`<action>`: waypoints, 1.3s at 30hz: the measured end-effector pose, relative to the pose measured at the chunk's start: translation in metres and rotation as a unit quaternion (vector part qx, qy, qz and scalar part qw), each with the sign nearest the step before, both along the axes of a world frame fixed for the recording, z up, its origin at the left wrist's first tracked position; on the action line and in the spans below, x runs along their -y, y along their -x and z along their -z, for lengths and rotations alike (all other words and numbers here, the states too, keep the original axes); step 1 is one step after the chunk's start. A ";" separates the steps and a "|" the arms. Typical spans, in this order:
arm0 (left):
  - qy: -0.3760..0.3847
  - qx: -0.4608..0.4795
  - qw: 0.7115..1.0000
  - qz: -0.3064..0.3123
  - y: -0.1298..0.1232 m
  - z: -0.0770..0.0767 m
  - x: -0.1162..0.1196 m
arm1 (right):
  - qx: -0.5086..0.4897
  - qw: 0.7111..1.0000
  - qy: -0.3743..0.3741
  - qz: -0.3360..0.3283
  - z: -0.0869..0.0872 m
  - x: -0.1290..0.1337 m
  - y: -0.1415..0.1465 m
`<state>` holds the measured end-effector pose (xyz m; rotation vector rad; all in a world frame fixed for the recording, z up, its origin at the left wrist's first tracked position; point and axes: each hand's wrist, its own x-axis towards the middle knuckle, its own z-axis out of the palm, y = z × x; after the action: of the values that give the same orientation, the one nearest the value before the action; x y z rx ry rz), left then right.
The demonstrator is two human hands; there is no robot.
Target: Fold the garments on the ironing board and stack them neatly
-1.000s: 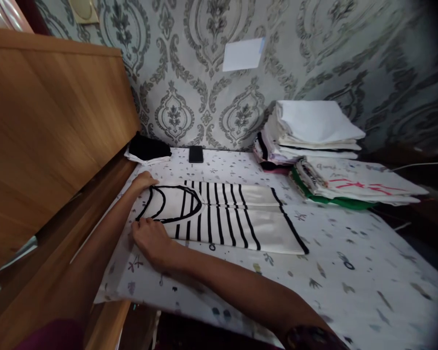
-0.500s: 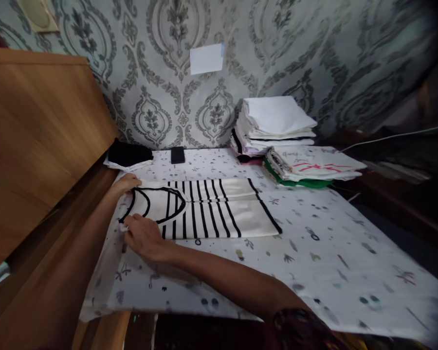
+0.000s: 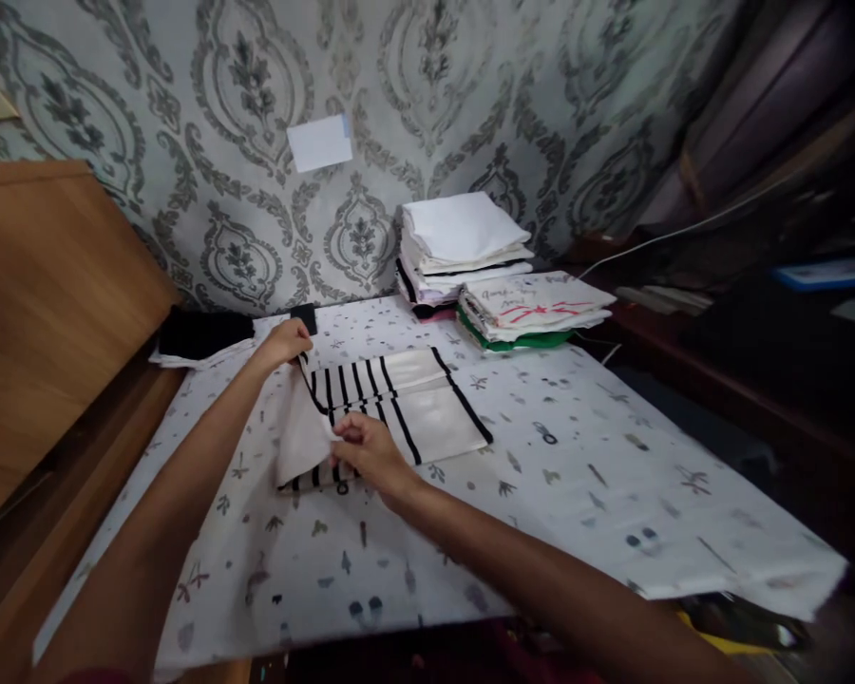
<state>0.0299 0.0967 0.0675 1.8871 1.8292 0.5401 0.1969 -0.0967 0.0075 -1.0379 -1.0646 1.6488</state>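
Note:
A white shirt with black stripes (image 3: 427,399) lies partly folded on the patterned white cloth (image 3: 584,494) over the table. Its left end is lifted and bends over toward the right. My left hand (image 3: 285,344) pinches the far corner of that raised edge, close to a black phone (image 3: 303,318). With closed fingers my right hand (image 3: 371,454) grips the near corner, above the stripes. The plain inner side of the lifted part faces left. The shirt's right end, edged in black, lies flat.
A tall stack of folded clothes (image 3: 463,233) stands against the wall, with a lower stack (image 3: 534,309) beside it. Folded black clothing (image 3: 203,332) lies at the back left near a wooden cabinet (image 3: 64,313). A white cable (image 3: 684,228) runs at the right.
Both hands have lifted the shirt's left end and carried it rightward over the rest, so the garment looks shorter. The camera view has turned to the right.

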 end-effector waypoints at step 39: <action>0.049 0.045 0.968 0.241 -0.035 0.057 -0.016 | -0.010 0.979 0.199 -0.036 0.010 0.005 -0.055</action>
<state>0.0654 0.1128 0.0104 2.0991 1.2488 0.3481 0.2514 -0.1022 -0.0026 -1.2443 -0.7799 1.9774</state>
